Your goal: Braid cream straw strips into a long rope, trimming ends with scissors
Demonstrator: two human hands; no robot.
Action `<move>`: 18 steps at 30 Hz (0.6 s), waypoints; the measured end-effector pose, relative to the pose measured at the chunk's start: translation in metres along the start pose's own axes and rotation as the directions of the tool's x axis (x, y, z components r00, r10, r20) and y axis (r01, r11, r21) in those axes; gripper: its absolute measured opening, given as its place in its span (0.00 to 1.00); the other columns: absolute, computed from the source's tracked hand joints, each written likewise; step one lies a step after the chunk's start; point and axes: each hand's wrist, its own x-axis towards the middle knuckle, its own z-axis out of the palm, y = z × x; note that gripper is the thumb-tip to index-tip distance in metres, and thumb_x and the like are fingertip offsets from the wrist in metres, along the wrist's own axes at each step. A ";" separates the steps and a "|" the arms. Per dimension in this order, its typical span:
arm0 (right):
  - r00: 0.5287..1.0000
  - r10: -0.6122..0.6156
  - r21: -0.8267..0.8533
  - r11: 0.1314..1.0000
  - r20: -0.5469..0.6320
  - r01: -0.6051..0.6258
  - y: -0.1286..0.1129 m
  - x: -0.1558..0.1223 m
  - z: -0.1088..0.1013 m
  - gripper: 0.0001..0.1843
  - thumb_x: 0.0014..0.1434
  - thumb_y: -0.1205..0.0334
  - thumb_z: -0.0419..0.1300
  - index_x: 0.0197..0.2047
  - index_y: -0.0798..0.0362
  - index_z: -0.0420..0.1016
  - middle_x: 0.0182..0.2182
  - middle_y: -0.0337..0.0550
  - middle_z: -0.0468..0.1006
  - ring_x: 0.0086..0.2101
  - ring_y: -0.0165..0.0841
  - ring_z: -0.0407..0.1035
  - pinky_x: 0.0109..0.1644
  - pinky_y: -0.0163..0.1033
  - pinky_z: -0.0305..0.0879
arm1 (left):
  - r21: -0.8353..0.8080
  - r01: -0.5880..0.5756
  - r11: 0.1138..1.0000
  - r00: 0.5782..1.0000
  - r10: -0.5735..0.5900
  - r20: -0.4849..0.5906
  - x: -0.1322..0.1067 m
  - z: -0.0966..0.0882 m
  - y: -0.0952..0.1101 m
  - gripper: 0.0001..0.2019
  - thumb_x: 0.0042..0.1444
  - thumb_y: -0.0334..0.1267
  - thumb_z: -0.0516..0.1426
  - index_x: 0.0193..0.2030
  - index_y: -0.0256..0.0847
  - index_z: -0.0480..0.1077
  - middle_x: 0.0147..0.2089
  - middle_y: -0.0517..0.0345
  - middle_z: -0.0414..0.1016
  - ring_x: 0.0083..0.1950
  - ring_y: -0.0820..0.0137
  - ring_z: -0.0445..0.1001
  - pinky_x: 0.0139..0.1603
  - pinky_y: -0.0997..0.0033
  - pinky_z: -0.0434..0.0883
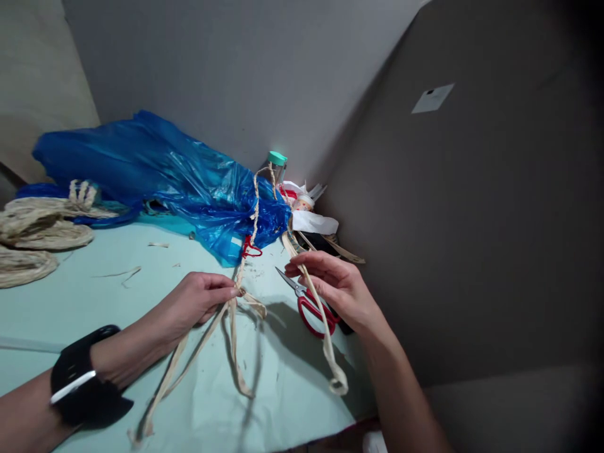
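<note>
My left hand (205, 296) pinches the lower end of a pale braid (256, 214) made of dried plant fibre. Red yarn (250, 248) is tied around the braid above my fingers. Several loose fibre strands (233, 346) hang below the pinch, over the table. Between the thumb and fingers of my right hand (337, 286) is a separate fibre strip (324, 324), its curled end dangling down. Red-handled scissors (306, 308) lie under this strip, partly hidden by my right hand.
A crumpled blue plastic bag (170, 170) spreads along the wall. Thick fibre bundles (42, 233) lie at the left. A jar with a green lid (277, 157) and white paper (315, 222) sit in the corner. Fibre scraps dot the pale green table (108, 302).
</note>
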 end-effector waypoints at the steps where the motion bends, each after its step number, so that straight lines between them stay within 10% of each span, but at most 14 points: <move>1: 1.000 -0.025 -0.091 0.996 -0.009 0.024 0.000 0.000 0.002 0.10 0.61 0.55 0.61 0.43 0.51 0.76 0.40 0.45 0.78 0.41 0.36 0.72 0.48 0.41 0.67 | -0.008 0.001 1.000 1.000 -0.001 -0.005 0.000 0.000 0.000 0.15 0.46 0.48 0.64 0.28 0.37 0.74 0.16 0.70 0.53 0.18 0.80 0.45 0.22 0.73 0.39; 5: 0.989 -0.134 -0.412 0.906 -0.067 0.095 -0.008 0.001 0.008 0.08 0.63 0.60 0.58 0.33 0.53 0.75 0.42 0.47 0.72 0.44 0.37 0.67 0.48 0.41 0.63 | -0.039 0.002 0.999 1.000 -0.002 -0.017 0.001 0.002 -0.001 0.15 0.47 0.48 0.64 0.30 0.37 0.74 0.17 0.69 0.55 0.18 0.80 0.45 0.21 0.73 0.39; 11: 0.991 0.102 -0.263 0.962 0.086 -0.076 -0.010 0.004 0.029 0.11 0.61 0.71 0.48 0.44 0.51 0.67 0.27 0.36 0.68 0.26 0.29 0.60 0.31 0.34 0.56 | -0.029 0.003 1.000 0.999 -0.004 -0.038 -0.003 0.004 0.000 0.13 0.49 0.45 0.63 0.32 0.36 0.75 0.20 0.68 0.57 0.20 0.80 0.46 0.21 0.74 0.41; 18: 0.953 0.244 -0.439 0.887 0.180 -0.144 0.005 -0.001 0.047 0.23 0.70 0.50 0.45 0.27 0.52 0.67 0.18 0.34 0.58 0.21 0.27 0.53 0.28 0.36 0.44 | -0.089 0.031 0.996 0.999 -0.033 -0.018 -0.005 0.004 0.002 0.11 0.50 0.42 0.63 0.34 0.36 0.74 0.22 0.66 0.60 0.20 0.81 0.46 0.21 0.75 0.41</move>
